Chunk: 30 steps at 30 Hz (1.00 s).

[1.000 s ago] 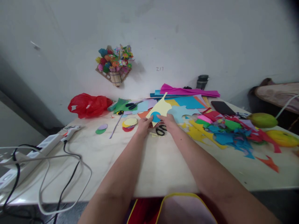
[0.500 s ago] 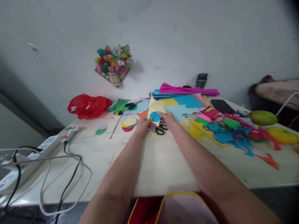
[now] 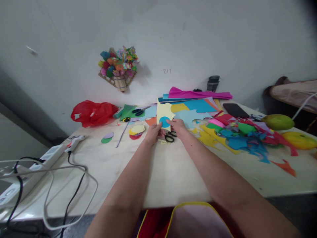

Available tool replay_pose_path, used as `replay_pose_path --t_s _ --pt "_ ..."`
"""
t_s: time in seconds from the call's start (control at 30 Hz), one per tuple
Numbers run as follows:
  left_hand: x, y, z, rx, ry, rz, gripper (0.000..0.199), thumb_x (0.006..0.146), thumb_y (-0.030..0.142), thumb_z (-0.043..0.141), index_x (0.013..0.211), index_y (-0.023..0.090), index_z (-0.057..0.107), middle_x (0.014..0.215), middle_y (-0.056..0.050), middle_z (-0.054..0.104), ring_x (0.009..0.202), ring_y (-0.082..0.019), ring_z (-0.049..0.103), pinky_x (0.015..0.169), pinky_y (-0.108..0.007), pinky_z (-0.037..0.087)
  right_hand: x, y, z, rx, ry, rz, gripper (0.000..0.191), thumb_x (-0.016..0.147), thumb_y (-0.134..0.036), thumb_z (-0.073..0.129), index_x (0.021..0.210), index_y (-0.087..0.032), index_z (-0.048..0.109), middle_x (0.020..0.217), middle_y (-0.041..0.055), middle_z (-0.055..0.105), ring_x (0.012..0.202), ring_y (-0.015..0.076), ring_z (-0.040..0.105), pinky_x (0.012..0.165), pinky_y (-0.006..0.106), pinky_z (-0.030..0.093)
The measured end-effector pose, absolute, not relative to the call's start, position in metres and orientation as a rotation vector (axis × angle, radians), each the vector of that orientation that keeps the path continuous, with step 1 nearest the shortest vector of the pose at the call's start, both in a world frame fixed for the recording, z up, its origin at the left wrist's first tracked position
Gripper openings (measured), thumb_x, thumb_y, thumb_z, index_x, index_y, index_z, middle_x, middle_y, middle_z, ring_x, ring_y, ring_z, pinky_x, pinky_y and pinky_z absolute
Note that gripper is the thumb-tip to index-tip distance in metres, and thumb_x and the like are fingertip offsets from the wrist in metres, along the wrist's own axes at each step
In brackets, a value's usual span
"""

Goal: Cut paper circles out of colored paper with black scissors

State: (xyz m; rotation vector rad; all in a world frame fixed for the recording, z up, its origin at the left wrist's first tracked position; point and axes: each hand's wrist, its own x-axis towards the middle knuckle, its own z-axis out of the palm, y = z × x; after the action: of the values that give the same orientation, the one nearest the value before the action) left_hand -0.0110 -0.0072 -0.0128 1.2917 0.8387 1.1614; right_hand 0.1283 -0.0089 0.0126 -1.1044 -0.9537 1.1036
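A pale yellow sheet of paper (image 3: 162,109) with curved cut edges is held up over the table, a blue paper circle (image 3: 164,122) lying against its lower part. My left hand (image 3: 153,133) pinches both at the lower left, thumb on the circle's edge. From the right, my right hand (image 3: 177,125) grips the sheet beside the circle with thumb and fingers. Black-handled scissors (image 3: 169,137) show just below my hands; whether my right fingers hold them I cannot tell, and their blades are hidden.
Left of my hands lie a stack of paper circles (image 3: 136,129), a purple strip (image 3: 122,135) and a second pair of scissors (image 3: 140,111). Coloured scraps (image 3: 242,137) cover the right side. A power strip (image 3: 33,170) with loose cables sits at the left edge. Coloured sheets (image 3: 195,109) lie behind.
The pale yellow sheet has turned in my hands, its curved top edge now showing where a pointed corner stood. The blue circle stays pressed to it. The scissors have shifted slightly.
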Motion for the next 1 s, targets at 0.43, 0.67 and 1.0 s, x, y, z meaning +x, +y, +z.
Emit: replay_pose_path --t_s 0.43,0.67,1.0 --pt "-0.0098 -0.0103 -0.0091 1.258 0.827 1.115 0.050 0.070 0.062 0.072 0.073 0.015 0.057 0.056 -0.003 0.064 0.043 -0.010 0.057 0.048 -0.022 0.046 0.1296 -0.0077 0.0120 -1.143 -0.975 1.080 0.032 0.058 -0.025 0.080 0.046 -0.017 0.052 0.042 -0.0056 0.045 0.042 0.0070 0.039 0.041 0.021 0.035" --pt "-0.0096 -0.0104 -0.0084 1.249 0.828 1.101 0.048 0.071 0.059 0.073 0.076 0.015 0.057 0.056 -0.003 0.065 0.044 -0.011 0.059 0.046 -0.022 0.046 0.1295 -0.0096 0.0132 -1.164 -0.994 1.030 0.033 0.057 -0.025 0.079 0.044 -0.018 0.049 0.041 -0.0068 0.041 0.043 0.0076 0.038 0.044 0.022 0.035" --pt "-0.0115 -0.0068 -0.0132 1.244 0.811 1.098 0.049 0.069 0.060 0.074 0.078 0.015 0.056 0.060 -0.004 0.067 0.046 -0.012 0.061 0.047 -0.022 0.046 0.1303 -0.0035 0.0056 -1.138 -1.013 1.027 0.032 0.055 -0.031 0.080 0.048 -0.017 0.052 0.041 -0.0070 0.044 0.043 0.0074 0.040 0.043 0.022 0.034"
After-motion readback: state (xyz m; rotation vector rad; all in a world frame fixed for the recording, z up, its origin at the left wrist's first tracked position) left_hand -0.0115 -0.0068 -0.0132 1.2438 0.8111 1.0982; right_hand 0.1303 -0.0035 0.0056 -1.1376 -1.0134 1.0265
